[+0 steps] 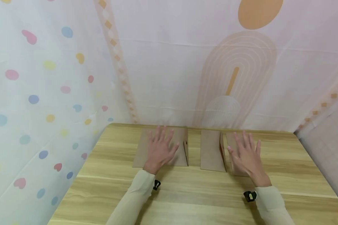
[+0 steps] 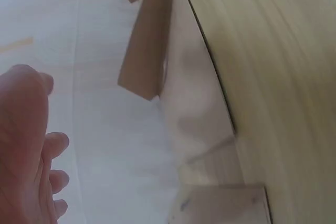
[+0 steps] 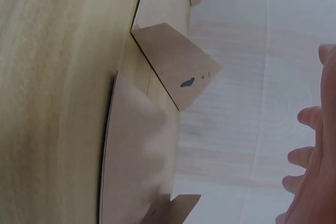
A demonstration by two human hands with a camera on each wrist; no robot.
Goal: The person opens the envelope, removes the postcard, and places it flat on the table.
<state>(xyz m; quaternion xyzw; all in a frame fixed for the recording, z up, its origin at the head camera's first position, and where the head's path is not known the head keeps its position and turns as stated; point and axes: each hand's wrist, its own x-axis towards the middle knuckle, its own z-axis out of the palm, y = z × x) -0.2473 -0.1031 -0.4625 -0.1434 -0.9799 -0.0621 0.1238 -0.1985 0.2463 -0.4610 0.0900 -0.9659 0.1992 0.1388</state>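
Note:
Three pieces of brown folded cardboard lie in a row along the far side of the table. My left hand (image 1: 159, 151), fingers spread and straight, is over the wide left piece (image 1: 140, 153), whose right edge has a raised flap (image 2: 144, 45). Finger shadows fall on that piece, and the left wrist view shows the hand apart from it. The narrow middle piece (image 1: 210, 151) lies between my hands; its standing flap (image 3: 168, 59) carries dark marks. Over the right piece (image 1: 237, 169) is my right hand (image 1: 248, 157), also spread, holding nothing and partly covering the piece.
A wood-grain table (image 1: 186, 200) reaches back to a patterned curtain (image 1: 169, 78). Another curtain with coloured dots (image 1: 45, 125) hangs on the left. Black wrist devices (image 1: 250, 196) are on both wrists, below pale sleeves (image 1: 135, 195).

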